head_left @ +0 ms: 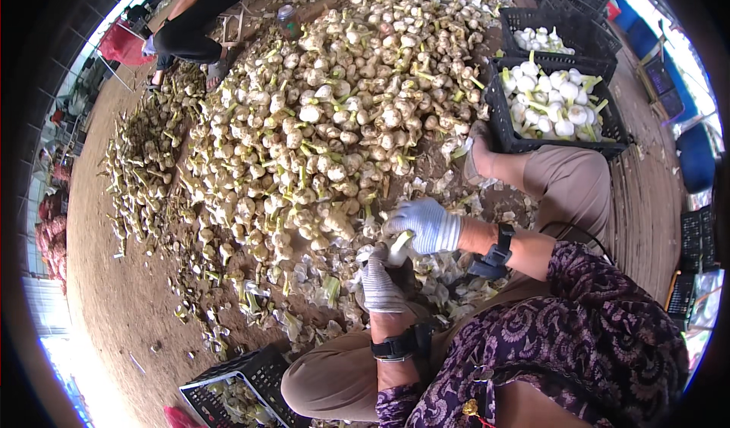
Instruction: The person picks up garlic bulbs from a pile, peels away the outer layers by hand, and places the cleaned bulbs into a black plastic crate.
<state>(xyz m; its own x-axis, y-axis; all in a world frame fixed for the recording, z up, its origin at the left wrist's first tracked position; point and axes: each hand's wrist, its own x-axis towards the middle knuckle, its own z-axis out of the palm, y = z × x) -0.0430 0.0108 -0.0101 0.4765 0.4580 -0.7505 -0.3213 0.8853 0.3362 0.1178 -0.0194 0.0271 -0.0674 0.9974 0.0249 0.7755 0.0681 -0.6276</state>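
A pale garlic bulb with a short greenish stem is between my two gloved hands, above the floor in front of my lap. My left hand, in a greyish striped glove, closes on it from below. Over its upper side, my right hand in a white and blue striped glove has its fingers curled in; its fingertips are blurred, and what they grip is hidden. Just beyond my hands rises a large heap of garlic bulbs with dirty skins and cut stems. Loose peelings lie around and under my hands.
At right stands a black crate of clean white bulbs, with another crate behind it. A crate holding scraps is at lower left. Another person sits at far left beside a smaller garlic pile. A lidded cup stands beyond the heap.
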